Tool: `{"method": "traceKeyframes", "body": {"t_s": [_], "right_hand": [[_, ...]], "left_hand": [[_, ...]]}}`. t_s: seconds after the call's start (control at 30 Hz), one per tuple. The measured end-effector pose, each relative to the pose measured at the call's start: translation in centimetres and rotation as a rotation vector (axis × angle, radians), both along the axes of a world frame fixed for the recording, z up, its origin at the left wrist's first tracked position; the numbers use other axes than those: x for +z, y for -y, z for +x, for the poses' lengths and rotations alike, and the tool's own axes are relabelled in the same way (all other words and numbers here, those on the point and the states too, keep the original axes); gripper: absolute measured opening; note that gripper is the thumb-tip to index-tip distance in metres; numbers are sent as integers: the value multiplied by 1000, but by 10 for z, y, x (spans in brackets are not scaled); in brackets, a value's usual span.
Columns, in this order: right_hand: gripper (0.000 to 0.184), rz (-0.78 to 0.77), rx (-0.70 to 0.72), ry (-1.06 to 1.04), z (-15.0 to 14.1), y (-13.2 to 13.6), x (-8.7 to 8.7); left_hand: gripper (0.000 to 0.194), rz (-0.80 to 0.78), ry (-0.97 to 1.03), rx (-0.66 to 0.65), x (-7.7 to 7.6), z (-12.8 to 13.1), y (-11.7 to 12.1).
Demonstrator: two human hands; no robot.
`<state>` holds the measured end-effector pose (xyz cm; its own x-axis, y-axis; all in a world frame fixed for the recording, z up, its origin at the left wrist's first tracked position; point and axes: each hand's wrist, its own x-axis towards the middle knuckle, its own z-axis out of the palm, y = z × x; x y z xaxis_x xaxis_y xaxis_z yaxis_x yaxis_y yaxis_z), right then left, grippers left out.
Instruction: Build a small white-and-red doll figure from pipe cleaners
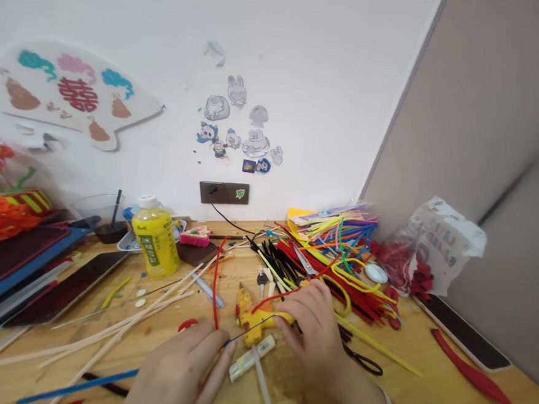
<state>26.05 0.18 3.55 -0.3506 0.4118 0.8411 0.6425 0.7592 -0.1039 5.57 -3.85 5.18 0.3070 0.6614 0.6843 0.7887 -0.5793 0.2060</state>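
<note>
My left hand [179,371] is at the bottom middle, its fingertips pinching the end of a thin blue pipe cleaner [249,330]. That strand runs up to my right hand [311,331], whose fingers rest on a small yellow figure [254,318] lying on the table. A red pipe cleaner [274,298] crosses just above the figure and passes by my right fingers. Another red pipe cleaner [216,284] stands curved up beside my left hand. I cannot tell whether the figure is gripped or only pressed.
A heap of coloured pipe cleaners [333,274] lies behind my right hand, with black-handled scissors [364,359] to its right. A glue stick [249,359] lies between my hands. Long wooden sticks [108,329] spread left, past a yellow-green bottle [156,237]. A white wall stands behind.
</note>
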Motion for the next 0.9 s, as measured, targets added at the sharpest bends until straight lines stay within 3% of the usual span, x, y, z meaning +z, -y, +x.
{"method": "traceKeyframes", "body": {"t_s": [0.13,0.27,0.43,0.6,0.9], "right_hand": [[12,-3,14,24,0,0,0],[12,5,32,44,-4,4,-2],[12,-7,56,56,-14,10,-4],[14,8,55,25,-18,13,-3],[17,-7,75,67,-17,14,-7]], "left_hand": [[26,-24,-143,-3,-4,-3,0],[19,64,-98,6,-7,-2,-2],[16,-19,-68,-108,-15,1,-1],[13,-36,24,-129,-22,2,3],[13,16,-2,-138,-16,4,4]]}}
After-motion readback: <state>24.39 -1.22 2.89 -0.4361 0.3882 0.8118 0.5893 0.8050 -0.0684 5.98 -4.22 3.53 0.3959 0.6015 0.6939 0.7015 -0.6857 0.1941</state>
